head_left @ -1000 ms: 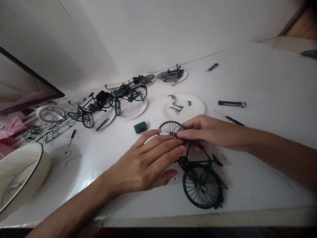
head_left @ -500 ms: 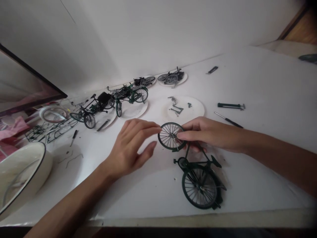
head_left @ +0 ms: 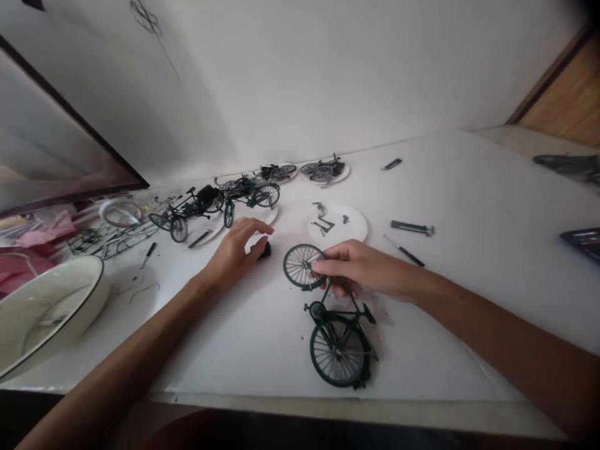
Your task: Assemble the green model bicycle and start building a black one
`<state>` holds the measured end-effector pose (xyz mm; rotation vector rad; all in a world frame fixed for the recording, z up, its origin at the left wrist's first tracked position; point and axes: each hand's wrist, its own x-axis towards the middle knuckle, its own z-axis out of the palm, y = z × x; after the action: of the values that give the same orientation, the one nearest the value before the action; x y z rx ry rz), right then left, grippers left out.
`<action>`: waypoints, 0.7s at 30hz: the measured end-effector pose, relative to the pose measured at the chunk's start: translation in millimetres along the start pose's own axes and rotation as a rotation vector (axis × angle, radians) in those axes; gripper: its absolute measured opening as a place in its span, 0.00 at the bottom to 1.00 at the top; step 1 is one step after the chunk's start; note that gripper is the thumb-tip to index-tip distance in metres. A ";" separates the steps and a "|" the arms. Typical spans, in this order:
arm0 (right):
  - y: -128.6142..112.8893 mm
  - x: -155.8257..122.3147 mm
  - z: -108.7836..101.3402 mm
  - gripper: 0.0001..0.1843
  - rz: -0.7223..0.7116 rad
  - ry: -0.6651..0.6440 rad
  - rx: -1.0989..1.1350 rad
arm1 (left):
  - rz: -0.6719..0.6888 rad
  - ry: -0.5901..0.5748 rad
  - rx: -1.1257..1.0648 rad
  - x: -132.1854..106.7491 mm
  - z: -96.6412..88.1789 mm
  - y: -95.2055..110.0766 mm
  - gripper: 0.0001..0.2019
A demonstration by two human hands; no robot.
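model bicycle (head_left: 338, 353): lay on the white table (head_left: 469, 312), below the right fingers (head_left: 323, 267).
front wheel (head_left: 297, 265): clamped by those fingers near the hub, a steady hold.
left hand (head_left: 233, 253): fingers together, curled beside a dark block (head_left: 266, 251).

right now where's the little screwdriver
The screwdriver lies at the right of the head view, beyond the right hand, just below the dark green tool.

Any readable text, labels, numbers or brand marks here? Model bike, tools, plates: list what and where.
No legible text on the model bicycle, its loose wheel, the screwdriver or the paper plate.
The dark device at the right edge shows pale marks, too small and blurred to read.
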<state>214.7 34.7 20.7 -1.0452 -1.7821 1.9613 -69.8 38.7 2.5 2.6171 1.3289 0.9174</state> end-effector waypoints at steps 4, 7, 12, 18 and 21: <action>2.9 1.4 -0.6 0.17 -0.032 -0.012 -0.002 | 0.094 -0.072 0.044 16.6 4.8 10.4 0.08; 3.7 1.3 -0.9 0.16 -0.039 -0.010 -0.017 | 0.253 -0.089 0.087 41.1 12.4 20.2 0.07; 0.4 -0.2 -0.2 0.16 -0.013 0.000 -0.026 | 0.489 -0.238 0.193 85.9 30.5 25.1 0.06; -2.8 0.9 1.5 0.16 0.020 0.001 -0.046 | 0.602 -0.358 0.274 102.0 42.3 21.4 0.09; -1.9 1.9 1.1 0.16 0.012 -0.002 -0.049 | 0.605 -0.372 0.296 104.4 45.6 23.9 0.11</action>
<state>212.2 35.4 21.9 -1.0716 -1.8374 1.9355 18.6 111.7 22.5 3.2782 0.6269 0.2339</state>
